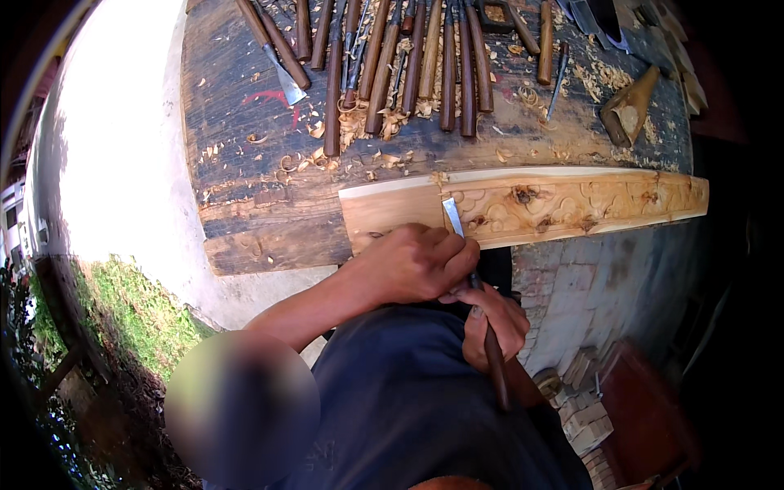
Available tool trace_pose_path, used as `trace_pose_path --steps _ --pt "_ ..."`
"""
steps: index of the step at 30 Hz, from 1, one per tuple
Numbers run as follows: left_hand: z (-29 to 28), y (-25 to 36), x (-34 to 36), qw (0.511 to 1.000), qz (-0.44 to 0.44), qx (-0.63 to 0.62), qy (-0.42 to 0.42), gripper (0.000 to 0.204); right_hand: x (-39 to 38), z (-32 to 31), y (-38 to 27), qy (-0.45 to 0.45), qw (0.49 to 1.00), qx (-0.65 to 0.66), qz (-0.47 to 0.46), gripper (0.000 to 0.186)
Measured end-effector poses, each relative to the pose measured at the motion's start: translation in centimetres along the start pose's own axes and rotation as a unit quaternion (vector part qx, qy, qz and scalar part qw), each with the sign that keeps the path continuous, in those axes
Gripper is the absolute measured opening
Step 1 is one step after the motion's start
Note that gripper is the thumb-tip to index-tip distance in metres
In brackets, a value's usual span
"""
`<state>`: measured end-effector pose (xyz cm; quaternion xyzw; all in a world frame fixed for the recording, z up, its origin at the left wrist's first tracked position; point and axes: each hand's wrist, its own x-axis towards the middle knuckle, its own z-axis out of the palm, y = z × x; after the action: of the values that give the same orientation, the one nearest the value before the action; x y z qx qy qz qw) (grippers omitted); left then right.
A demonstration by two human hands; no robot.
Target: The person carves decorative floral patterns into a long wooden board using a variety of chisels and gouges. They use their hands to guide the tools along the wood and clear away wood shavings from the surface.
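Note:
A long pale wooden board (392, 209) lies along the near edge of the workbench, its right part carved with a scrolling relief and its left end plain. Both hands hold one wood chisel (495, 359), its flat steel blade pointing away from me over the border between carved and plain wood. My left hand (420, 263) is closed round the lower part of the chisel, by the board's near edge. Lower down, my right hand (500, 322) wraps the dark wooden handle, whose butt end points toward my body. Whether the blade's tip touches the wood I cannot tell.
Several wooden-handled chisels (380, 73) lie in a row at the back of the workbench (245, 188) among curled shavings. A wide-bladed chisel (286, 84) sits left of them. At the right rests a chunky wooden mallet (630, 110). Wood blocks (586, 420) are stacked below right.

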<state>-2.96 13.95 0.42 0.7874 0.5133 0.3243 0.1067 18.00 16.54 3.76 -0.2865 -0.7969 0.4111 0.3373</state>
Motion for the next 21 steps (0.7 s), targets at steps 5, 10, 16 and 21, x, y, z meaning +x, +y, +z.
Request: trace_pose_path --steps 5,10,16,21 --pt "0.1 -0.1 -0.2 1.0 0.0 0.002 0.002 0.042 -0.6 0.5 0.6 0.007 1.0 0.012 0.01 0.025" --pt "0.4 -0.3 -0.2 1.0 0.011 -0.004 0.007 0.044 -0.3 0.4 0.8 0.001 1.0 0.015 0.005 0.025" --pt "0.5 -0.4 -0.1 1.0 -0.01 -0.02 0.02 0.046 -0.6 0.6 0.7 0.002 1.0 0.02 0.024 0.024" --pt "0.5 -0.3 -0.3 0.999 -0.003 -0.024 0.021 0.046 0.2 0.1 0.0 -0.018 1.0 0.005 0.018 0.023"
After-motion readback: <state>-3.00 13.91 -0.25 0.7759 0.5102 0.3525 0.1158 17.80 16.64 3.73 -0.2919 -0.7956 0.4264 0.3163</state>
